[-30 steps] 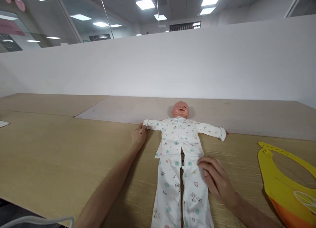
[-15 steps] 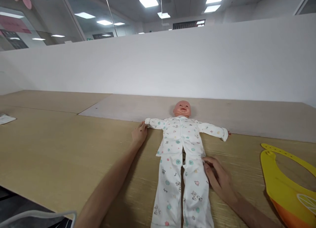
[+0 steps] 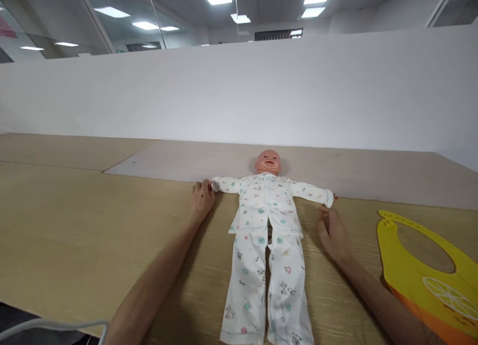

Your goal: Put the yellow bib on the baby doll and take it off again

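A baby doll (image 3: 268,162) lies face up with its arms spread wide. It wears a white patterned pajama top (image 3: 257,200) and matching pajama pants (image 3: 246,280). My left hand (image 3: 203,198) is at the end of the doll's sleeve on the left, its fingers closed around the doll's small hand, which is mostly hidden. Just below the cuff of the other sleeve (image 3: 317,193) is my right hand (image 3: 333,235), fingers bent and thumb apart from them, holding nothing. Whether its fingertips touch the cuff I cannot tell.
A yellow and orange bib (image 3: 403,270) with a citrus-slice print lies at the right on the wooden table (image 3: 93,235). A white wall panel (image 3: 224,96) rises behind the table. At the lower left, a pale cable (image 3: 56,326) curves past the table's edge.
My right hand has moved from beside the pajama pants up toward the cuff on the right. My left hand stays at the other cuff. The view has shifted slightly right.
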### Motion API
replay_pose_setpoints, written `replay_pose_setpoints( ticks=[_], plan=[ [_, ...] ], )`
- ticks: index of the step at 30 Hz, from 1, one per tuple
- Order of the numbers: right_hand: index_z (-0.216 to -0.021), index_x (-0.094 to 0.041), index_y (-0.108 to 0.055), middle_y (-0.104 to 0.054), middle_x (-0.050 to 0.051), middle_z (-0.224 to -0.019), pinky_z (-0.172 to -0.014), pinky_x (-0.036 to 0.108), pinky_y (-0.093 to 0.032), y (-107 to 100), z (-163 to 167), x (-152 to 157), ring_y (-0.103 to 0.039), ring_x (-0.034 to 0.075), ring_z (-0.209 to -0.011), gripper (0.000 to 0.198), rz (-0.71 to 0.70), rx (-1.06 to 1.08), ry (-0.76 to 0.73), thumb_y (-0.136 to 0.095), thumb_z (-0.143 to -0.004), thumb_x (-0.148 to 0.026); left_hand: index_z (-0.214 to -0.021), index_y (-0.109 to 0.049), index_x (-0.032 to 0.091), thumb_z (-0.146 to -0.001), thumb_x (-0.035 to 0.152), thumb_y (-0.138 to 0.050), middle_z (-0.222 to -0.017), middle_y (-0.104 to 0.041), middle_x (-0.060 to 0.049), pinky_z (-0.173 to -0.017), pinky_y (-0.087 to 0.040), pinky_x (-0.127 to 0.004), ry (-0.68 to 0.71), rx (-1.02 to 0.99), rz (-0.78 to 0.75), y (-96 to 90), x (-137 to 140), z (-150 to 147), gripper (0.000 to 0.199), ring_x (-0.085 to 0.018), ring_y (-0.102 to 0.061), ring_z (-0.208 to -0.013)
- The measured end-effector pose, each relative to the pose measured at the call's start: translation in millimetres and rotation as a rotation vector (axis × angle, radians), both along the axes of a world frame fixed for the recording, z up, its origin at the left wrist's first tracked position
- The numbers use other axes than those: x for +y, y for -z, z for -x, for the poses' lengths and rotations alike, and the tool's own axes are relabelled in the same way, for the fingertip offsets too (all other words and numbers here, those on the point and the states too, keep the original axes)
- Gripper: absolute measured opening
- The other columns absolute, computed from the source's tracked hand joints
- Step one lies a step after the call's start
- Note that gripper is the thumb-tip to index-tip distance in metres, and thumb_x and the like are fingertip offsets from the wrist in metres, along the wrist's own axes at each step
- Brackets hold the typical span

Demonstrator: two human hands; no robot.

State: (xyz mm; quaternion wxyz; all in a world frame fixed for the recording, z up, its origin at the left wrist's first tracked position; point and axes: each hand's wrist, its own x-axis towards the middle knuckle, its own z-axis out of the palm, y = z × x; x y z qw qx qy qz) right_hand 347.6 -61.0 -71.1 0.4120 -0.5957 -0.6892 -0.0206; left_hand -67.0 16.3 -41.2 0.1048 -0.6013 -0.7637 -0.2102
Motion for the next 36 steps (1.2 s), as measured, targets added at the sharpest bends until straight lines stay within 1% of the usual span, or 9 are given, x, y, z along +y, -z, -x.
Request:
replay_pose_setpoints(
  ticks=[2, 4, 6, 8, 12, 17, 23, 31, 36],
  plan=[
    [-0.115, -0.009, -0.054, -0.060, 0.019, -0.117, -0.096, 0.048, -0.045, -1, -12, 14, -0.053, 0.030, -0.112, 0.036, 0.037, -0.083, 0.154, -0.040, -0.084, -0.020, -0.126, -0.057, 0.018, -0.087, 0.015, -0.044, -0.116, -0.058, -0.017, -0.096, -0.041, -0.040, -0.007, 0.015, 0.001, 0.1, 2, 2, 0.041, -0.031, -0.053, -0.110],
    [-0.123, -0.006, -0.052, -0.058, 0.022, -0.123, -0.101, 0.048, -0.041, -4, -23, 28, -0.050, 0.031, -0.118, 0.043, 0.105, -0.145, 0.311, -0.038, -0.083, -0.016, -0.132, -0.054, 0.019, -0.087, 0.016, -0.044, -0.113, -0.059, -0.017, -0.096, -0.040, -0.041, -0.009, -0.014, 0.030, -0.5, 4, 3, 0.046, -0.031, -0.053, -0.109],
    [-0.129, -0.005, -0.050, -0.058, 0.023, -0.124, -0.102, 0.047, -0.039, -9, -32, 41, -0.051, 0.030, -0.120, 0.045, 0.206, -0.170, 0.420, -0.036, -0.088, -0.017, -0.136, -0.051, 0.021, -0.087, 0.017, -0.044, -0.110, -0.060, -0.017, -0.096, -0.040, -0.040, -0.004, -0.054, 0.077, -2.1, 5, 4, 0.050, -0.031, -0.054, -0.109],
    [-0.133, -0.007, -0.050, -0.059, 0.023, -0.125, -0.099, 0.044, -0.040, -12, -38, 53, -0.053, 0.030, -0.119, 0.046, 0.305, -0.178, 0.464, -0.032, -0.093, -0.021, -0.136, -0.053, 0.024, -0.088, 0.020, -0.044, -0.110, -0.061, -0.016, -0.094, -0.041, -0.041, -0.015, -0.077, 0.133, -4.5, 6, 4, 0.049, -0.031, -0.055, -0.109],
    [-0.134, -0.012, -0.054, -0.062, 0.018, -0.128, -0.095, 0.039, -0.043, -13, -45, 71, -0.057, 0.028, -0.115, 0.046, 0.400, -0.204, 0.400, -0.033, -0.093, -0.019, -0.133, -0.056, 0.027, -0.091, 0.023, -0.040, -0.110, -0.064, -0.015, -0.092, -0.042, -0.042, -0.028, -0.052, 0.197, -8.8, 3, 2, 0.045, -0.032, -0.057, -0.110],
    [-0.135, -0.015, -0.056, -0.061, 0.014, -0.132, -0.096, 0.036, -0.044, -9, -48, 78, -0.058, 0.027, -0.116, 0.049, 0.402, -0.233, 0.310, -0.035, -0.091, -0.016, -0.140, -0.050, 0.028, -0.092, 0.026, -0.038, -0.115, -0.064, -0.017, -0.092, -0.042, -0.044, -0.011, 0.012, 0.203, -7.6, 2, 2, 0.049, -0.032, -0.058, -0.110],
    [-0.136, -0.020, -0.055, -0.058, 0.011, -0.136, -0.096, 0.041, -0.046, -17, -45, 70, -0.056, 0.029, -0.120, 0.049, 0.477, -0.203, 0.339, -0.033, -0.092, -0.020, -0.145, -0.045, 0.028, -0.094, 0.030, -0.036, -0.120, -0.064, -0.018, -0.093, -0.042, -0.046, -0.042, 0.047, 0.250, -5.1, 2, 7, 0.052, -0.034, -0.058, -0.113],
    [-0.144, -0.024, -0.046, -0.048, 0.009, -0.147, -0.107, 0.046, -0.039, -22, -41, 60, -0.043, 0.026, -0.135, 0.052, 0.535, -0.239, 0.396, -0.032, -0.094, -0.023, -0.141, -0.051, 0.023, -0.095, 0.030, -0.034, -0.119, -0.063, -0.022, -0.090, -0.043, -0.049, -0.036, 0.047, 0.228, -3.9, -1, 12, 0.049, -0.036, -0.059, -0.111],
    [-0.145, -0.027, -0.045, -0.050, 0.011, -0.143, -0.104, 0.051, -0.040, -20, -42, 57, -0.047, 0.028, -0.131, 0.052, 0.523, -0.276, 0.448, -0.033, -0.094, -0.026, -0.141, -0.051, 0.022, -0.095, 0.031, -0.034, -0.118, -0.063, -0.022, -0.089, -0.044, -0.049, -0.028, 0.067, 0.211, -1.8, -2, 11, 0.049, -0.036, -0.060, -0.108]
  ],
)
